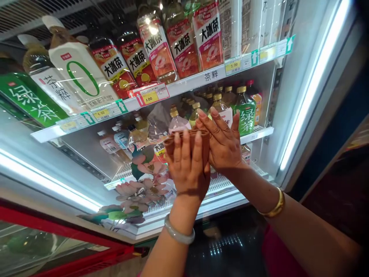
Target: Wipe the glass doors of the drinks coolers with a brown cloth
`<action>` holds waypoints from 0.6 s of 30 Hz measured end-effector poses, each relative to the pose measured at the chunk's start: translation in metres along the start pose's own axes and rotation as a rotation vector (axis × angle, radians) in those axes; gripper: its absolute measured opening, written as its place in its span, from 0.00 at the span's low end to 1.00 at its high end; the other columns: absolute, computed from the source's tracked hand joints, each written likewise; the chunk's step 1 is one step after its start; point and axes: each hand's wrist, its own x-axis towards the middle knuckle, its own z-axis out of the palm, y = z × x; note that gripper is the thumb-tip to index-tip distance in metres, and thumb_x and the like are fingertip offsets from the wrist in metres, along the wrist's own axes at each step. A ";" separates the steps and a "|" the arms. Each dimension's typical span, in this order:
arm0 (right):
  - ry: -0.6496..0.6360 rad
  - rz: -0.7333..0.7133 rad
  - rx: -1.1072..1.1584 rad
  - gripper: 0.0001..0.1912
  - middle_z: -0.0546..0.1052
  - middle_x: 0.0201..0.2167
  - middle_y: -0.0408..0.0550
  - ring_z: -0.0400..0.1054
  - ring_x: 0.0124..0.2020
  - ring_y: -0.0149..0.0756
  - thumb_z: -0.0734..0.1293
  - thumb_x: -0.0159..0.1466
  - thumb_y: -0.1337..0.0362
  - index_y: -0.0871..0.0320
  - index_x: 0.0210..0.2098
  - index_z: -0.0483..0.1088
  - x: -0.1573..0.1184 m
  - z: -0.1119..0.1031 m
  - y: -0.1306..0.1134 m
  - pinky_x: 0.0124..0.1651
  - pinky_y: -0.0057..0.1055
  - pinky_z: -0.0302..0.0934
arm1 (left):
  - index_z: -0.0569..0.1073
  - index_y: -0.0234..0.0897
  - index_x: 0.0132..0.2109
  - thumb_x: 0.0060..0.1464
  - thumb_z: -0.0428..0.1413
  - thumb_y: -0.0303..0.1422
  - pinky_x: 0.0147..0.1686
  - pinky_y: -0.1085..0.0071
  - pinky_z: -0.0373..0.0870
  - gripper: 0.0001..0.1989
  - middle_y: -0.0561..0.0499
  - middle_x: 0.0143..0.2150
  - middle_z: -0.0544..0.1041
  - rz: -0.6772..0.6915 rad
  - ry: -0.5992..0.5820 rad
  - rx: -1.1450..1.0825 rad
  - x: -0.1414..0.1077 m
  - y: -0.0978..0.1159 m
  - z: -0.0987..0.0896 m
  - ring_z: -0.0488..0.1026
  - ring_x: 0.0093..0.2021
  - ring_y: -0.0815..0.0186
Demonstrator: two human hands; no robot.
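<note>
At the shelves (193, 81): my left hand (188, 169) grips brown cloth (170, 146)
Right hand (226, 148): spread open beside it
Bottles (208, 36): behind

A brown, soft-looking fabric cloth (205, 148), folded into layers, lies beneath the left hand (188, 167), creased edge uppermost.

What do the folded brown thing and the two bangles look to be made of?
The folded brown thing looks like matt cloth, from its soft layered edges. The pale bangle seems polished stone or glass: cloudy, with a smooth sheen. The gold-coloured bangle looks like polished metal, from its bright highlights; solid or plated, I can't tell.
</note>
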 end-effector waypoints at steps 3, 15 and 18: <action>-0.027 -0.008 0.008 0.34 0.62 0.71 0.39 0.44 0.77 0.33 0.58 0.73 0.65 0.48 0.75 0.46 0.001 -0.003 0.004 0.80 0.47 0.18 | 0.51 0.43 0.76 0.64 0.53 0.38 0.77 0.47 0.38 0.37 0.46 0.78 0.51 0.015 -0.035 -0.030 0.006 -0.010 -0.007 0.44 0.79 0.50; -0.013 0.028 0.020 0.32 0.65 0.70 0.40 0.45 0.76 0.30 0.56 0.74 0.64 0.46 0.75 0.45 -0.004 0.001 0.005 0.81 0.46 0.29 | 0.50 0.40 0.77 0.64 0.53 0.39 0.76 0.45 0.37 0.38 0.42 0.77 0.54 -0.004 -0.042 -0.037 0.001 0.002 0.000 0.45 0.79 0.50; -0.027 0.022 0.019 0.33 0.64 0.71 0.40 0.44 0.76 0.29 0.57 0.74 0.65 0.47 0.75 0.46 -0.004 0.000 0.005 0.81 0.45 0.28 | 0.51 0.42 0.76 0.64 0.54 0.37 0.77 0.45 0.34 0.38 0.44 0.78 0.52 -0.002 -0.045 -0.042 0.009 -0.010 -0.010 0.42 0.79 0.50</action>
